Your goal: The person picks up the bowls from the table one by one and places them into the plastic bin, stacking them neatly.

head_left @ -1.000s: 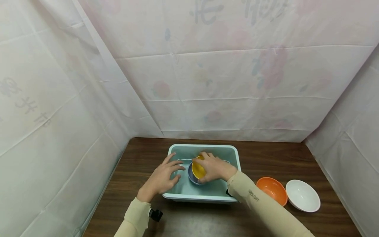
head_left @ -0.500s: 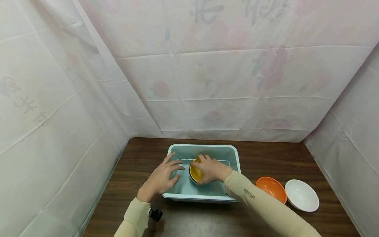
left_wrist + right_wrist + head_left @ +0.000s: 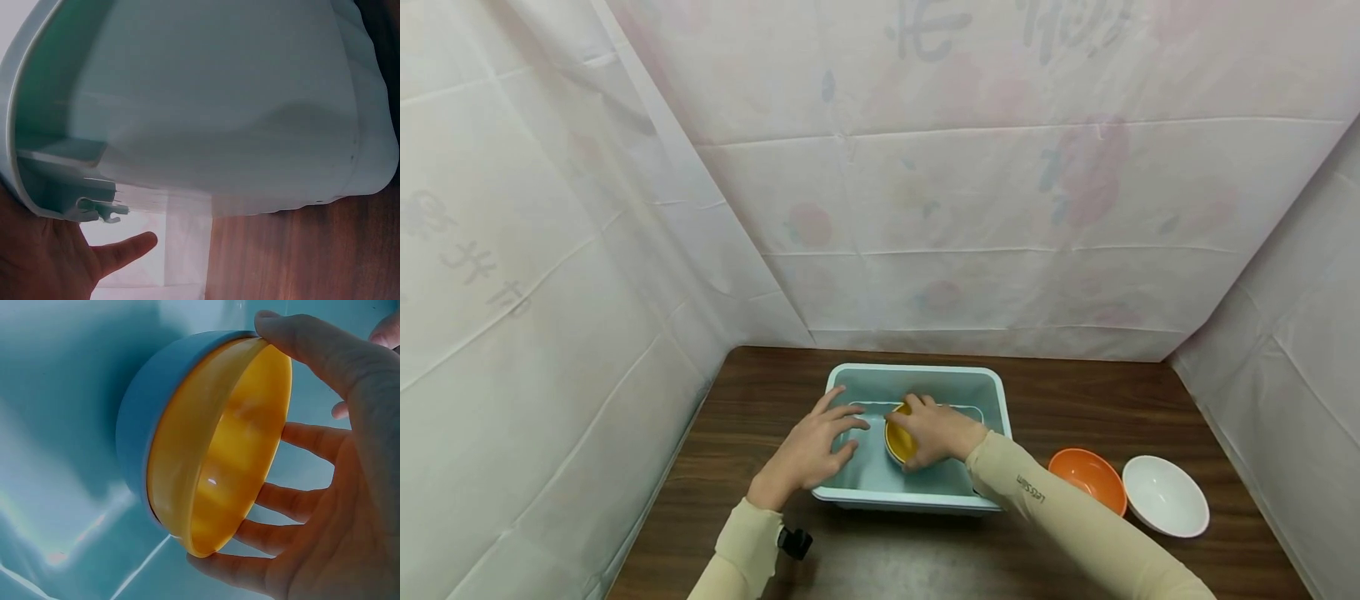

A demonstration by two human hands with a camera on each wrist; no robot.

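With thumb and fingers spread around its rim, my right hand (image 3: 942,432) grips a yellow bowl (image 3: 898,440) inside the pale blue-green bin (image 3: 910,500). In the right wrist view the yellow bowl (image 3: 187,444) sits nested in a blue bowl (image 3: 139,431), both tilted. The head view shows only a thin edge of the blue bowl. Fingers spread and holding nothing, my left hand (image 3: 811,447) lies over the bin's left side. In the left wrist view its thumb stands out beside the bin's corner (image 3: 37,187), and the other fingers are hidden.
An orange bowl (image 3: 1086,479) and a white bowl (image 3: 1167,497) stand side by side on the brown wooden table (image 3: 760,392), right of the bin. My right forearm passes close to the orange bowl. White printed sheets (image 3: 970,208) hang around the table.
The right hand has brought the yellow bowl down into the blue bowl, which showed beside it a second ago. Both then shifted slightly right. My left hand has stayed in place.
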